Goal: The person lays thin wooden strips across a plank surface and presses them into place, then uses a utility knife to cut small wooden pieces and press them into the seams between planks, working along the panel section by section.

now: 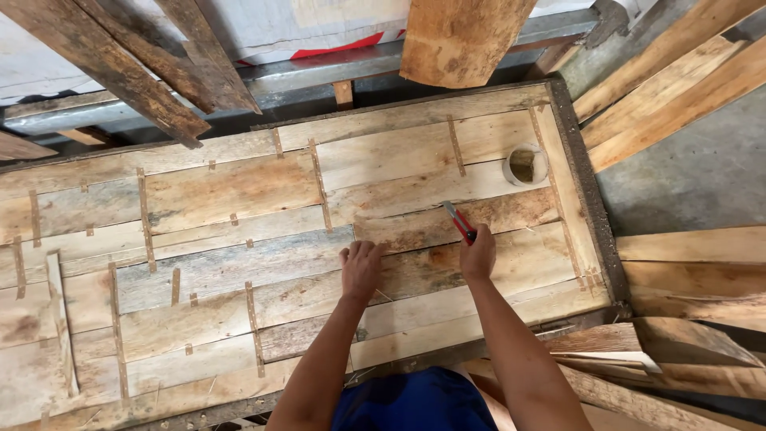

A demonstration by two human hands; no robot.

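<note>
Right hand (477, 257) clenched on red utility knife (460, 223), blade toward 11 o'clock on taped wooden panel (239, 239); left hand (361, 267) flat, released. Knife judged light, rigid, sharp: hold by handle

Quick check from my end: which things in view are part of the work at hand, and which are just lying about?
In use:
right hand, its grip shut on the red utility knife
left hand, flat on the taped plank panel

Lying about:
tape roll
loose boards
leaning planks
</note>
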